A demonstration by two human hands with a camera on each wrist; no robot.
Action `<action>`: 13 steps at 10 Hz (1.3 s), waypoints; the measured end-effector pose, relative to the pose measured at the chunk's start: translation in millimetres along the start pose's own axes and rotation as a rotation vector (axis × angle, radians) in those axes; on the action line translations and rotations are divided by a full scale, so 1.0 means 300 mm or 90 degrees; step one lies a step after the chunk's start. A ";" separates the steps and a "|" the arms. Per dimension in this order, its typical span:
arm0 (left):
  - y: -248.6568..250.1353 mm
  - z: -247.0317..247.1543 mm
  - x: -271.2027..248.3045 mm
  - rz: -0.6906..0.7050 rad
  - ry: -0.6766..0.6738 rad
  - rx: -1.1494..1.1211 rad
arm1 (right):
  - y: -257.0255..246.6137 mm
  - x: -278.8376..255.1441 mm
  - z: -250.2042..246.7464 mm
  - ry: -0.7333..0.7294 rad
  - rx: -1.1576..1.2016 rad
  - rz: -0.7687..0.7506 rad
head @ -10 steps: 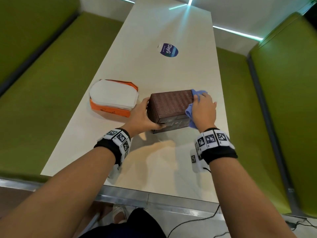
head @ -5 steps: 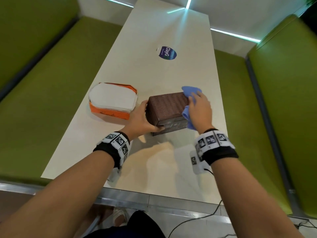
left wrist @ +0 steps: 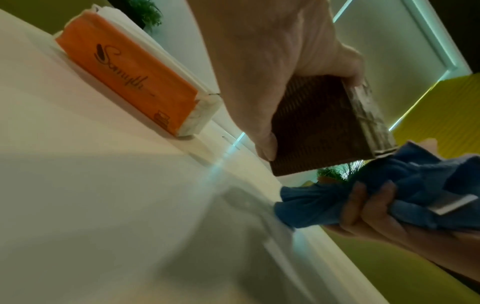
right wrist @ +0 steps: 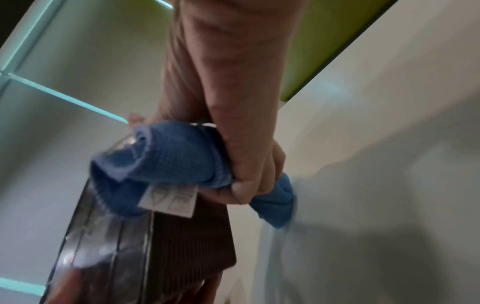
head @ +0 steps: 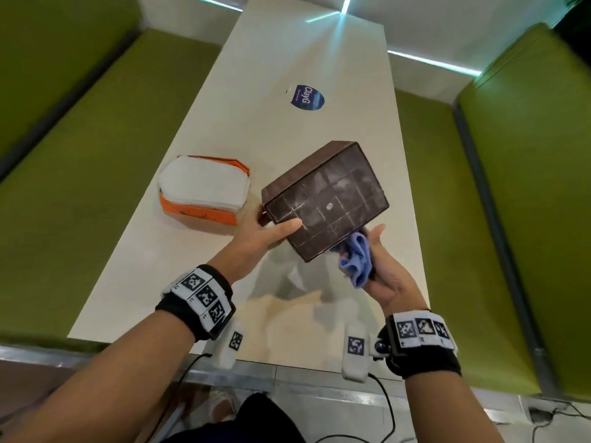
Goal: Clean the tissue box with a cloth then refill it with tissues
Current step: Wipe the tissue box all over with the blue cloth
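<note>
The brown ribbed tissue box (head: 326,199) is lifted off the table and tipped, its glossy gridded face turned up toward me. My left hand (head: 265,233) grips its near left end, thumb across the gridded face; in the left wrist view the fingers (left wrist: 265,144) wrap the ribbed side of the box (left wrist: 322,127). My right hand (head: 383,270) clutches the bunched blue cloth (head: 356,259) right under the box's near right corner, touching it. The right wrist view shows the cloth (right wrist: 166,162) with its white label against the box (right wrist: 187,242). An orange pack of white tissues (head: 204,190) lies on the table to the left.
The long cream table (head: 287,59) runs away from me, with a round blue sticker (head: 307,96) further up. Green bench seats (head: 70,161) flank it on both sides. Cables hang below the near table edge (head: 287,372).
The box has been lifted off the table and tipped so its gridded face turns up. My right hand with the cloth moved from the box's right end to below its near corner.
</note>
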State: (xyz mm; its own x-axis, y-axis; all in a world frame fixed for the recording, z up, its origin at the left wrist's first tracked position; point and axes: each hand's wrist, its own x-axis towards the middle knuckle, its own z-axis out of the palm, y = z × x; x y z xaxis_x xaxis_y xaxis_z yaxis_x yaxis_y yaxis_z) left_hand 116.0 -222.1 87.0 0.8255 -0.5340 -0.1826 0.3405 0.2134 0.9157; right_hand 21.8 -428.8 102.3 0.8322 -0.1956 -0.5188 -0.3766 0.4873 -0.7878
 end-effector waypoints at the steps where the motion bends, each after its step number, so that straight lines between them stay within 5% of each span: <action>1: 0.027 0.016 -0.012 -0.031 -0.076 -0.012 | -0.034 -0.005 0.040 -0.080 0.021 0.017; 5: 0.154 -0.019 0.035 -0.039 -0.176 0.227 | -0.116 -0.012 0.027 -0.152 -0.275 -0.108; 6: 0.156 -0.008 0.045 -0.015 -0.112 0.212 | -0.140 -0.025 0.023 -0.137 -0.254 -0.114; 7: 0.120 -0.024 0.056 0.026 -0.063 0.198 | -0.204 -0.065 0.043 -0.019 -0.171 -0.168; 8: 0.088 -0.025 0.070 0.062 -0.026 0.239 | -0.250 -0.070 0.115 0.106 -0.298 -0.376; 9: 0.060 -0.018 0.078 0.087 -0.007 0.266 | -0.245 -0.055 0.262 0.127 -0.527 -0.531; 10: 0.049 -0.021 0.083 0.097 -0.007 0.278 | -0.176 -0.005 0.374 0.074 -0.831 -0.549; 11: 0.055 -0.032 0.086 0.106 -0.005 0.313 | -0.125 0.048 0.389 0.161 -1.124 -0.472; 13: 0.047 -0.030 0.098 0.095 0.013 0.362 | -0.234 0.147 0.291 0.154 -0.919 -0.395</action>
State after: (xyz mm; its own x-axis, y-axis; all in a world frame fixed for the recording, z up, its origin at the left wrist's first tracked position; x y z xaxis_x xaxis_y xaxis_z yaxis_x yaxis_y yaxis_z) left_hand 149.1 -227.4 91.3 0.8563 -0.5151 -0.0388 -0.0700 -0.1900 0.9793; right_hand 120.4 -397.3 163.6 0.9684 -0.2417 0.0611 -0.1887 -0.8708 -0.4541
